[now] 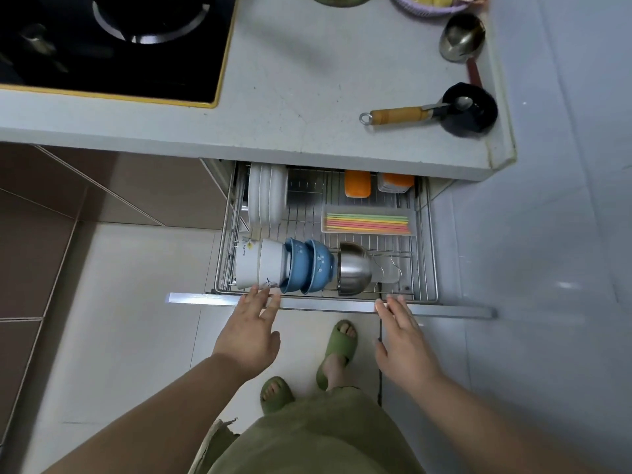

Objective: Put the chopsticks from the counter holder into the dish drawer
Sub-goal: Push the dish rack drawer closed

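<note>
Wide grey table up top, black hob set into its left side. Below its edge the wire drawer stands pulled out over the floor, its pale front bar nearest the person. Both hands are down at that bar: left hand with fingers spread and open, tips on the bar just below the bowls; right hand likewise open, fingertips touching the bar further right, gripping nothing. Inside the drawer, white plates stand on edge at the back left; a row of bowls lies on its side along the front, white, blue, then steel. The chopsticks, pink, yellow and green, lie flat in a clear tray at the drawer's right, behind the steel bowl. On the table, a ladle and a wooden-handled scoop.
</note>
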